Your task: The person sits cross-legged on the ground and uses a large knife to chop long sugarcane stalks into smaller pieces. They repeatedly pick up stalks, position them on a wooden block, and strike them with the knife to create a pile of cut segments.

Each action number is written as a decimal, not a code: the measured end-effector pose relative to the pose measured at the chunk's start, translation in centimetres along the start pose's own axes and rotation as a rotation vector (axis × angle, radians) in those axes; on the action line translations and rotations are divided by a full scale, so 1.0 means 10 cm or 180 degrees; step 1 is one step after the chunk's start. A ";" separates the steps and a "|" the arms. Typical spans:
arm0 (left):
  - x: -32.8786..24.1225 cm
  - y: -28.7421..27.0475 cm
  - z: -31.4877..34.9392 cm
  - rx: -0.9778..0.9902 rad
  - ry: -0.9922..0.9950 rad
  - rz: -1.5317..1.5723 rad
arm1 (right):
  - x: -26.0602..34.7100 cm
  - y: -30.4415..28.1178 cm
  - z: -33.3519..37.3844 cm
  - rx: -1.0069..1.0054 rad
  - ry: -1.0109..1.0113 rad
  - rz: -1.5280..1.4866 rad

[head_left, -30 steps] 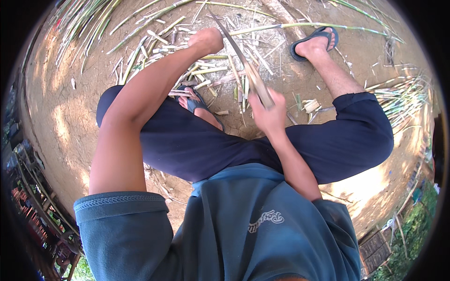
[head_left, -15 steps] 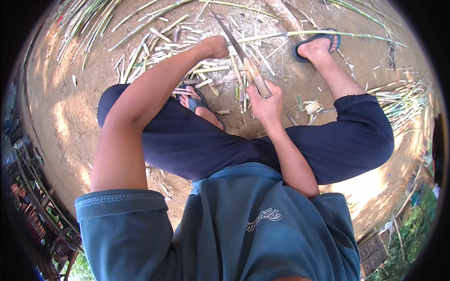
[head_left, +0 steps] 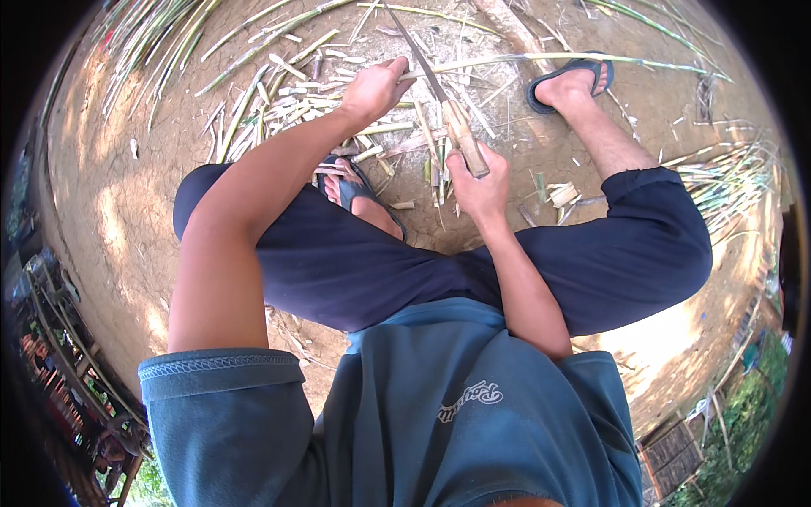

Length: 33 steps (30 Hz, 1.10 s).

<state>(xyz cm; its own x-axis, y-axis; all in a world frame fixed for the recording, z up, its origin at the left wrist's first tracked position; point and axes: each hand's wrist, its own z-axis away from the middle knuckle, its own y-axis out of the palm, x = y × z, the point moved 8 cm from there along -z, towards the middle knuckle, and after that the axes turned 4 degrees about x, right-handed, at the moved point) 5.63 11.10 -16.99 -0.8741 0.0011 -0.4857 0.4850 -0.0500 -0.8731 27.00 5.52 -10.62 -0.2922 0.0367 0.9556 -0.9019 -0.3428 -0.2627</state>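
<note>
My right hand (head_left: 480, 182) is closed round the wooden handle (head_left: 465, 139) of a long, tapering knife (head_left: 422, 63). Its dark blade points up and to the left, crossing a long green stalk (head_left: 541, 57) close to the stalk's left end. At that end, just left of the blade, my left hand (head_left: 376, 89) pinches the stalk between thumb and fingers. The stalk stretches away to the right, passing by my right foot (head_left: 568, 84) in its dark flip-flop. Whether the edge touches the stalk I cannot tell.
Short cut stalk pieces (head_left: 291, 110) lie heaped by my left foot (head_left: 359, 190). Longer stalks (head_left: 160, 51) are spread at the far left, and a bundle (head_left: 726, 186) lies at the right. A thick wooden pole (head_left: 515, 25) rests on the bare earth ahead.
My left hand has turned and drawn slightly left, its fingers now reaching toward the stalk's end. The knife has shifted only a little; my right hand stays nearly in place.
</note>
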 end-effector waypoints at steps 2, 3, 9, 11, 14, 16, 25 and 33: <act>0.00 0.06 -0.07 0.0181 0.0122 0.0293 | -0.02 -0.02 -0.02 -0.0003 -0.0047 0.0108; -0.04 0.07 -0.10 0.0269 0.0174 0.0385 | -0.03 -0.03 -0.03 -0.0019 -0.0022 0.0105; 0.05 0.31 -0.13 0.1036 -0.0201 0.0222 | 0.00 -0.07 -0.02 -0.0004 -0.0126 0.0171; 0.13 0.39 -0.13 0.1587 -0.0570 -0.0069 | -0.01 -0.08 0.02 -0.0015 -0.0129 0.0114; 0.28 0.34 -0.13 0.1511 -0.0982 -0.0169 | -0.03 -0.10 0.04 0.0037 -0.0045 0.0112; 0.37 0.33 -0.10 0.1456 -0.1244 -0.0140 | 0.00 -0.11 0.08 0.0111 -0.0021 0.0256; 0.46 0.40 -0.09 0.1470 -0.1152 -0.0081 | 0.12 -0.08 0.19 0.0335 -0.0104 0.0320; 0.53 0.29 -0.10 0.1363 -0.1499 -0.0062 | 0.10 -0.15 0.38 0.0486 -0.0027 0.0450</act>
<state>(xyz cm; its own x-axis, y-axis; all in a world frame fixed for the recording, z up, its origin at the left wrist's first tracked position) 2.45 11.96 -22.12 -0.8474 -0.4283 -0.3136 0.5009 -0.4496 -0.7395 29.26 2.52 -8.77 -0.4093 -0.0296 0.9119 -0.7932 -0.4825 -0.3717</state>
